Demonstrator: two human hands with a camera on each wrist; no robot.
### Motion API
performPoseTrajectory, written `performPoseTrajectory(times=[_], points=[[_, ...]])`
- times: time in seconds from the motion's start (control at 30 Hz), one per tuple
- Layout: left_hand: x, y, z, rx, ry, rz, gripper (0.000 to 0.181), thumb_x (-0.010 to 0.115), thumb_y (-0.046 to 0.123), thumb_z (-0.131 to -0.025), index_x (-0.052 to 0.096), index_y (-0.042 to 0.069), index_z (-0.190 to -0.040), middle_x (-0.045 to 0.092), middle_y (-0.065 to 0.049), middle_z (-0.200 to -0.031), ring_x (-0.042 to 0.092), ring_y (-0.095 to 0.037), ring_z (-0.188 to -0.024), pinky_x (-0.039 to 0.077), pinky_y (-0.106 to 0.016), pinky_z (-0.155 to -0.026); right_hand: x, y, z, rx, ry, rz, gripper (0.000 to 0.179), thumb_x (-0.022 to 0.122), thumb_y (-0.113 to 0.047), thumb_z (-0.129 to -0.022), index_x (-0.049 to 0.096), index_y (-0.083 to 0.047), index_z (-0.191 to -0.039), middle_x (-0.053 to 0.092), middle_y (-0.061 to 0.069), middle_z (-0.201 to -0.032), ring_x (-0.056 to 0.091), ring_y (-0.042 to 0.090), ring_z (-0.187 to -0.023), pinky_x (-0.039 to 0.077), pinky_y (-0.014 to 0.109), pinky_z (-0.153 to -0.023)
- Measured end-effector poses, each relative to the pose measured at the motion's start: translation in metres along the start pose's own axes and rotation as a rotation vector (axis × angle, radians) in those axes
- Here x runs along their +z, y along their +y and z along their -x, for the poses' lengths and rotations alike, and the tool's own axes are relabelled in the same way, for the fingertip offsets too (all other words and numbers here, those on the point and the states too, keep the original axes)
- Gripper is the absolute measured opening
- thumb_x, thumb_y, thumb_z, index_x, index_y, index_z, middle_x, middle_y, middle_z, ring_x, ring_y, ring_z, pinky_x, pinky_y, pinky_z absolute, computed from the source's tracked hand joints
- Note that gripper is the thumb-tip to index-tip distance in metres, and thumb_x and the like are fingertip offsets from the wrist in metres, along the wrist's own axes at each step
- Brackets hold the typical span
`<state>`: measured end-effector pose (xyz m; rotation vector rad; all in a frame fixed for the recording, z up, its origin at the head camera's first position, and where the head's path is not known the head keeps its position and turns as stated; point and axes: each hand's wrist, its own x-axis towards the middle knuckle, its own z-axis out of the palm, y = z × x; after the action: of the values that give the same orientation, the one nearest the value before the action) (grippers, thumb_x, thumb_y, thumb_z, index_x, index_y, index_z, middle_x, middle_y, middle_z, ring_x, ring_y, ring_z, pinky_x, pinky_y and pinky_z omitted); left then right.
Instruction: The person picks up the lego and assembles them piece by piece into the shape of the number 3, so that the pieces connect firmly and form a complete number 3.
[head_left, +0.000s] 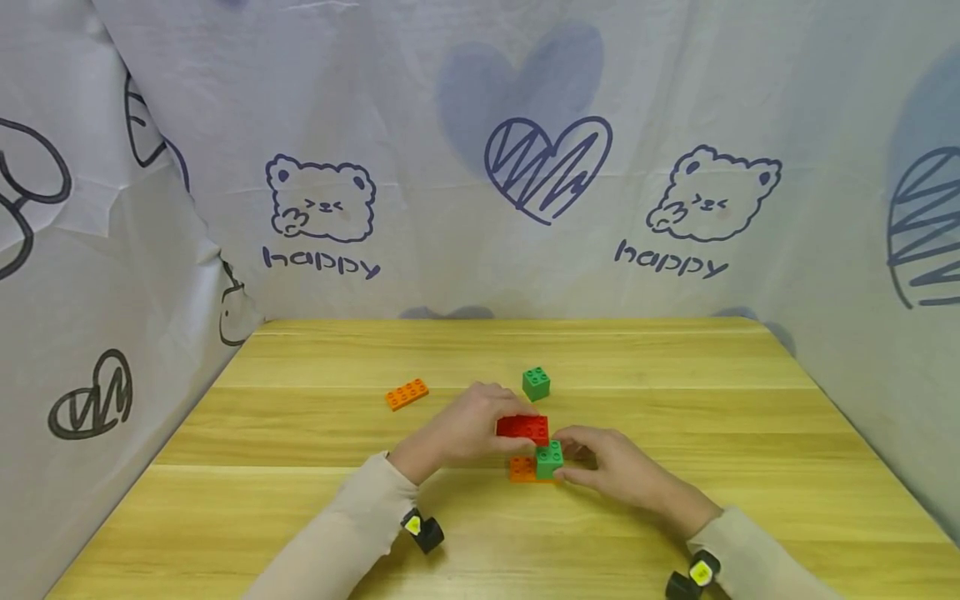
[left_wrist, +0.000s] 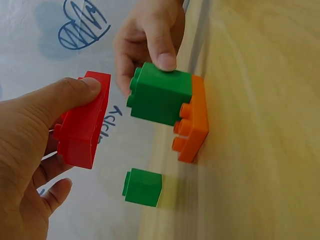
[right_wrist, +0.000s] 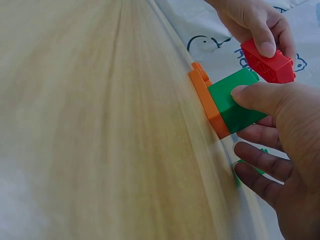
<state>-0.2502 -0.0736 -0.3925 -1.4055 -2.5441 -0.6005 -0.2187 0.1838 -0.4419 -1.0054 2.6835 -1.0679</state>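
My left hand (head_left: 476, 423) pinches a red brick (left_wrist: 86, 122) between thumb and fingers, holding it above and beside the joined bricks. Beneath it on the table, a green brick (head_left: 549, 459) sits on one end of a flat orange brick (left_wrist: 196, 122), whose other end shows bare studs. My right hand (head_left: 611, 467) grips that green brick from the right; its thumb (right_wrist: 250, 96) presses on the near side, while the lower fingers stick out loosely. In the left wrist view, the red brick hangs apart from the green one.
A second green brick (head_left: 536, 383) stands on the wooden table (head_left: 300, 500) behind the hands. Another flat orange brick (head_left: 407, 394) lies farther left. A white cloth (head_left: 450, 275) with drawings hangs along the back and both sides.
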Motion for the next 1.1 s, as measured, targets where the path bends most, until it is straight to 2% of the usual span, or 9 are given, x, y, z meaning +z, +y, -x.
performPoseTrajectory(times=[0.23,0.47,0.8,1.1], points=[[0.006,0.004,-0.002,0.025,0.006,-0.043,0.035,0.075,0.038,-0.087,0.073,0.016,-0.113,0.069,0.004,-0.097,0.058,-0.007,-0.081,0.043,-0.021,-0.070,0.001,0.001,0.000,-0.019,0.011,0.004,0.046,0.066,-0.044,-0.092,0.061,-0.014,-0.128,0.067,-0.010,-0.109,0.064,0.009,-0.097,0.053,0.032,-0.085],[0.012,0.009,-0.004,0.036,0.007,-0.057,0.033,0.075,0.037,-0.087,0.073,0.016,-0.113,0.070,0.005,-0.097,0.060,-0.007,-0.082,0.045,-0.025,-0.075,0.002,0.002,0.000,-0.025,0.017,-0.016,0.042,0.067,-0.042,-0.092,0.062,-0.017,-0.126,0.067,-0.012,-0.104,0.064,0.009,-0.096,0.053,0.032,-0.085],[0.019,0.009,-0.004,0.067,0.035,-0.092,0.035,0.076,0.039,-0.086,0.074,0.016,-0.112,0.069,0.004,-0.092,0.058,-0.007,-0.076,0.042,-0.021,-0.068,0.002,0.002,-0.001,-0.033,0.022,-0.011,0.038,0.068,-0.039,-0.092,0.063,-0.019,-0.123,0.066,-0.014,-0.101,0.064,0.007,-0.095,0.053,0.031,-0.085],[0.019,0.012,-0.004,0.054,0.006,-0.091,0.038,0.074,0.040,-0.087,0.074,0.015,-0.116,0.070,0.003,-0.099,0.061,-0.008,-0.082,0.044,-0.022,-0.070,0.002,0.003,-0.001,-0.056,0.020,-0.018,0.034,0.069,-0.036,-0.092,0.063,-0.020,-0.122,0.067,-0.013,-0.104,0.064,0.007,-0.094,0.053,0.030,-0.083]])
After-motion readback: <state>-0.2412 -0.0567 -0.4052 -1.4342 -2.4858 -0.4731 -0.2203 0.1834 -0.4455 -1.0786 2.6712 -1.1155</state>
